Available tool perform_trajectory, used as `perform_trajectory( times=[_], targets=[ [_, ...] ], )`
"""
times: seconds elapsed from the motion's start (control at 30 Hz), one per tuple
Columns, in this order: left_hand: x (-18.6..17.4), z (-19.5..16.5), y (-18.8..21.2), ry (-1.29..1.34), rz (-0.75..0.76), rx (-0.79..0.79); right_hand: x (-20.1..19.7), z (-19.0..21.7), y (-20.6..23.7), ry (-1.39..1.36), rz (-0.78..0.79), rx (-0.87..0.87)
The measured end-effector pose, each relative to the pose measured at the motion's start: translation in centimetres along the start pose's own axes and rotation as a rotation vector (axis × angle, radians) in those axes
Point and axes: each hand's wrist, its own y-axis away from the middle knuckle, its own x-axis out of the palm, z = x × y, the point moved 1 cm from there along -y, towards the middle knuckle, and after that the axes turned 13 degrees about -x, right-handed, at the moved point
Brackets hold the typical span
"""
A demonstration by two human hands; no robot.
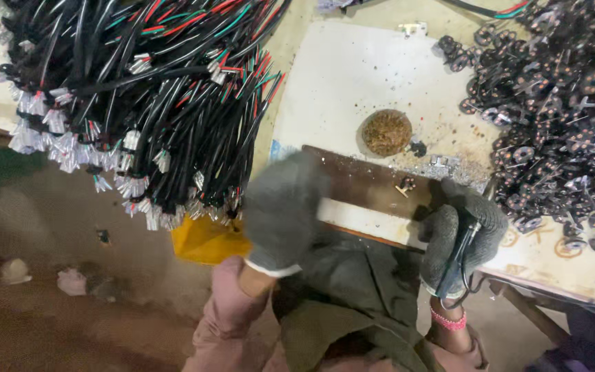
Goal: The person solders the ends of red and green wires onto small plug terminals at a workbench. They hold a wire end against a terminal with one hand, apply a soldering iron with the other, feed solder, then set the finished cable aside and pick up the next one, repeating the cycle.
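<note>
Right hand point(464, 231) fist closed on black cable point(457, 260). Left hand point(282, 212) blurred, grip unclear, near wire bundle point(153, 103). Risk: bundle overhangs bench point(352, 76); a snag could drag it off.

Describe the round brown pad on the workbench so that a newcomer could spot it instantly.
Start at the pale board on the bench, between the hanging cable bundle and the heap of black parts. Near its lower right lies the brown pad: the only round, wiry, rust-coloured tuft there.
</note>
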Motion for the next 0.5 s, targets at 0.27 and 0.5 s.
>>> perform_trajectory(
  times=[0.27,0.5],
  targets=[
    [-0.5,9.5,-0.6,-0.288,-0.038,-0.182,0.1,-0.2,-2.4,0.125,0.086,-0.005],
    [-1.5,-6.3,1.8,0.984,0.614,-0.393,4.9,4.0,-0.4,-0.599,-0.413,0.170]
  ],
)
